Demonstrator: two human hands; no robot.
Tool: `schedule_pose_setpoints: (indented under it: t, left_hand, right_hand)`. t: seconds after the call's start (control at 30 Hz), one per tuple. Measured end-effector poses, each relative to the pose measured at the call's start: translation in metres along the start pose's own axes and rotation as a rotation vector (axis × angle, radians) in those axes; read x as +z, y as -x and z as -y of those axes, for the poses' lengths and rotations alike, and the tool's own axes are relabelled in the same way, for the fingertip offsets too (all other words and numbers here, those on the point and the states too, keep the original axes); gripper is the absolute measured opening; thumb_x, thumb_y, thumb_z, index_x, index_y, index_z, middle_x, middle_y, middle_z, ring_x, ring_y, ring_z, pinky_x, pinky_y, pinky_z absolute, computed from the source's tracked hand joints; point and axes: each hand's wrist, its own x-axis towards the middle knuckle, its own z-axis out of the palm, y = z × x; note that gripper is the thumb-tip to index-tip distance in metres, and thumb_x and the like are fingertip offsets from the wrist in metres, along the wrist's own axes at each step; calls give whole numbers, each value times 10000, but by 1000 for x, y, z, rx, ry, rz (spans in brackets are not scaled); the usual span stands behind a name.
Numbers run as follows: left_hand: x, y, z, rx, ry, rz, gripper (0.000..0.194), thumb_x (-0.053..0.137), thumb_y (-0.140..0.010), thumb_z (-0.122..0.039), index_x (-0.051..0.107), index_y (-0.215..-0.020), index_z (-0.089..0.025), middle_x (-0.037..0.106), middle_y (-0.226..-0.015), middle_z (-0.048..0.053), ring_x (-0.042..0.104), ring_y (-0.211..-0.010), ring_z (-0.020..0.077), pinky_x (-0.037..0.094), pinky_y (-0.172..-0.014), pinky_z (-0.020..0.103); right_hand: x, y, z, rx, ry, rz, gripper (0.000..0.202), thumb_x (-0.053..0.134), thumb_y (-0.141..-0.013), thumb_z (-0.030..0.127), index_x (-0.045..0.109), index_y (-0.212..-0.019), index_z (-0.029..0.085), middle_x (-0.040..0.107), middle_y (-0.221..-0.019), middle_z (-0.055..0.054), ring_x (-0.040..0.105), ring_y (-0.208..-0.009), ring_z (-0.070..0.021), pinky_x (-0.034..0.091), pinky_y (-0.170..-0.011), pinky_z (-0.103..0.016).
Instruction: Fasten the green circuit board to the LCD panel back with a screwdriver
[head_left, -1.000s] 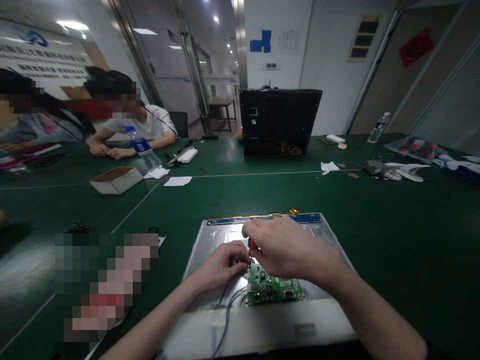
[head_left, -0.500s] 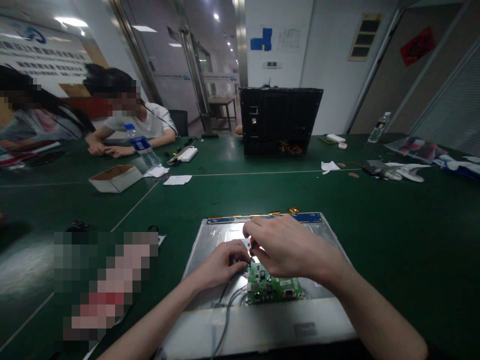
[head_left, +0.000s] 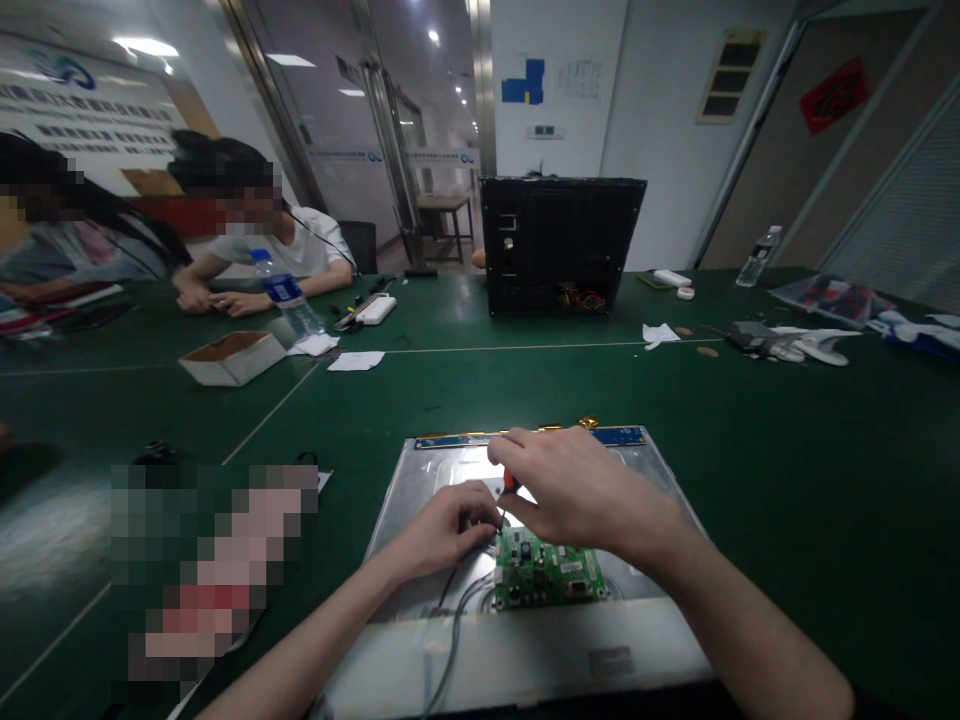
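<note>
Screwdriver tip at the board's corner, both hands close together

The right hand point(head_left: 562, 490) holds a red-handled screwdriver point(head_left: 511, 480) in bent fingers, its thin shaft pointing down at the far left corner of the green circuit board point(head_left: 551, 575). The left hand point(head_left: 457, 522) is curled narrow beside that corner, thumb and fingertips near the shaft; whether they pinch anything, I cannot tell.

The circuit board lies on the metal panel point(head_left: 420, 490), inside its side edges and just beyond the white band point(head_left: 540, 640) along the near side. A gray cable point(head_left: 454, 640) crosses that band left of the board. The blue strip point(head_left: 626, 436) runs along the panel's far edge.

Green table point(head_left: 420, 395) surface borders the panel's left, far and right edges. The white box point(head_left: 234, 367) and paper sheet point(head_left: 356, 361) lie beyond its far left corner, well apart; the black case point(head_left: 562, 245) stands farther back.
</note>
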Motion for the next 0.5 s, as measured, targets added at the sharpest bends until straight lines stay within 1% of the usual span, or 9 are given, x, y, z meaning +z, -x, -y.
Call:
schedule_pose_setpoints:
  t: [0.1, 0.2, 0.33, 0.5]
  left_hand:
    - [1, 0, 0, 3, 8, -9, 88, 597, -796, -116, 668, -777, -164, 628, -778, 12, 558, -750, 173, 427, -680, 262]
    - [1, 0, -1, -3, 17, -1, 88, 598, -797, -117, 668, -774, -164, 620, -753, 6, 549, -727, 167, 424, -678, 261]
    - [0, 0, -2, -37, 3, 1, 81, 603, -802, -149, 671, -762, -166, 611, -710, 1, 538, -695, 165, 426, -670, 263]
    - [0, 0, -3, -51, -15, -10, 90, 601, -797, -157, 688, -774, -168, 633, -724, 9, 542, -687, 166, 425, -657, 261]
  right_hand:
    - [0, 1, -1, -31, 3, 0, 129, 555, -821, 206, 551, -937, 149, 654, -890, -66, 561, -678, -167, 235, -498, -286]
    - [-1, 1, 0, -39, 22, 12, 133, 552, -804, 181, 548, -934, 153, 652, -869, -64, 552, -652, -163, 214, -489, -290]
    - [-1, 0, 1, -45, 36, 15, 115, 535, -827, 163, 547, -941, 160, 660, -869, -63, 565, -668, -161, 221, -503, -297]
    - [0, -1, 1, -14, 36, 13, 97, 552, -866, 224, 555, -945, 167, 675, -837, -51, 565, -646, -156, 209, -492, -295]
